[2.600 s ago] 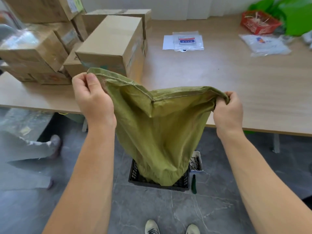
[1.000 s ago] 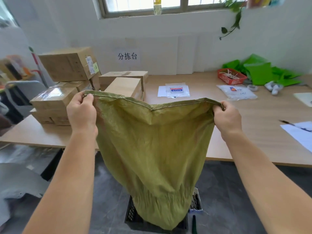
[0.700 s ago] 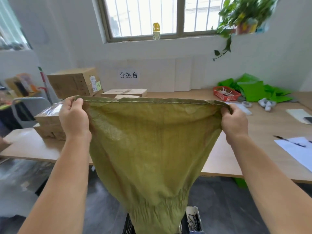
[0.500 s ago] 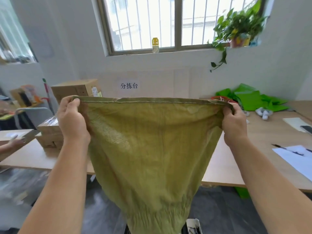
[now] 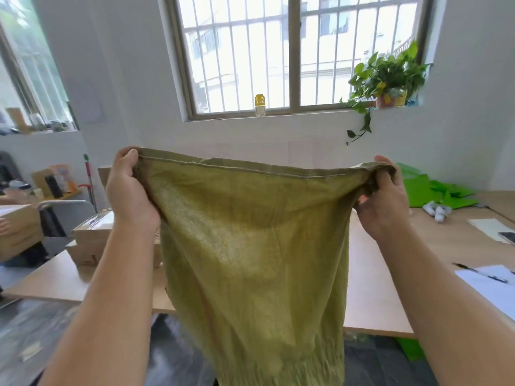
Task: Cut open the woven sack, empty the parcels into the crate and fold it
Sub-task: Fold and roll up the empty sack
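Note:
An olive-green woven sack [image 5: 250, 260] hangs limp in front of me, held up high by its stitched top edge. My left hand [image 5: 129, 190] grips the left corner of that edge. My right hand [image 5: 383, 199] grips the bunched right corner. The edge sags slightly between the two hands. The sack's gathered lower end drops out of the bottom of the frame. The crate and the parcels are hidden below the view.
A long wooden table [image 5: 376, 288] runs behind the sack, with cardboard boxes [image 5: 92, 238] at its left, green bags [image 5: 434, 190] at the back right, and papers with a pen [image 5: 490, 282] at the right. Another person's hand [image 5: 4, 227] shows at the far left.
Both hands have lifted the sack from over the crate up to chest height and pulled its top edge wide. The view has tilted up, so the crate has left the frame.

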